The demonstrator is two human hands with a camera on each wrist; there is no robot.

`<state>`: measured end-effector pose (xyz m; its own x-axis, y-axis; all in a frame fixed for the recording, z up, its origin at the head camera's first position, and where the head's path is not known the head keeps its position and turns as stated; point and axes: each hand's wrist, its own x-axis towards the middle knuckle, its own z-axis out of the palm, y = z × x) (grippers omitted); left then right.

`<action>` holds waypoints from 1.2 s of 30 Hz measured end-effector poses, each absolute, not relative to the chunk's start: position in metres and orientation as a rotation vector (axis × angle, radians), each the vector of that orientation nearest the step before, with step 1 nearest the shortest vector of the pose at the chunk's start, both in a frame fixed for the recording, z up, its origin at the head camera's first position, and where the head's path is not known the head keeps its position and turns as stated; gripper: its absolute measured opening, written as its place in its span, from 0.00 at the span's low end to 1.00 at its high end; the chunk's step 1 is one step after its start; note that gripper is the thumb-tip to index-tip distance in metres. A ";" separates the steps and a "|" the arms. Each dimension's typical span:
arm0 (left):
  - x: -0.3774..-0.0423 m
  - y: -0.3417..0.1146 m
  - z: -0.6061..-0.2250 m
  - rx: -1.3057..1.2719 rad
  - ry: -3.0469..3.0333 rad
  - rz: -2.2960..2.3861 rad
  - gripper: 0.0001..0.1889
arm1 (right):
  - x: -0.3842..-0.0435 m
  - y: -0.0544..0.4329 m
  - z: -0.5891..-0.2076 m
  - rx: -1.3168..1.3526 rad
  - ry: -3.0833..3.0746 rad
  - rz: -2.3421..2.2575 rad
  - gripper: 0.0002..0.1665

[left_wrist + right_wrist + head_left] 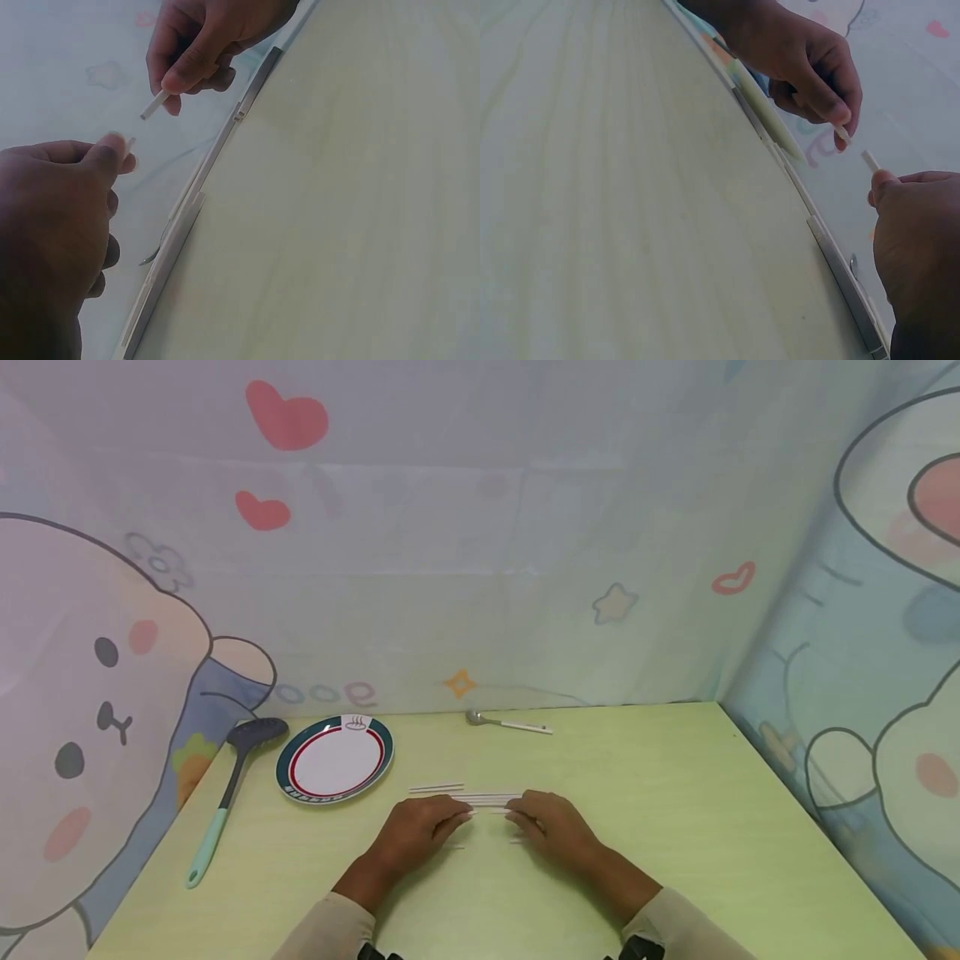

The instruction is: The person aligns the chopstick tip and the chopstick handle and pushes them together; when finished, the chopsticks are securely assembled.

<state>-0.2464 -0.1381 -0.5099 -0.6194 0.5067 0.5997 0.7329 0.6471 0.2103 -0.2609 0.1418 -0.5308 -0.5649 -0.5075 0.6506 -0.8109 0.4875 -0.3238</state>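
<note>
My left hand (422, 831) pinches a short, thin white stick (130, 145) between thumb and forefinger. Facing it, my right hand (555, 828) pinches another short white stick (869, 160). The two held ends point at each other with a small gap between them, raised over the table in both wrist views. Just beyond the hands, several long thin pale sticks (487, 799) lie side by side on the table. To their left is a pair of similar sticks (435, 787). Nearer my wrists, a thin stick (454, 847) lies partly behind the left hand.
Left on the pale green table (675, 810) sits a white plate (337, 764) with a dark green rim. A slotted turner (228, 793) with a mint handle lies beside it at the left edge. A small spoon (517, 725) lies near the back wall.
</note>
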 end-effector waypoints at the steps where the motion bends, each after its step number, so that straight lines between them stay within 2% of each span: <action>1: -0.246 -0.137 -0.510 -0.974 -2.370 -0.624 0.08 | -0.261 0.142 -0.531 1.100 -2.256 0.863 0.07; 36: -0.244 -0.131 -0.510 -1.082 -2.372 -0.742 0.04 | -0.254 0.136 -0.524 1.159 -2.290 0.916 0.04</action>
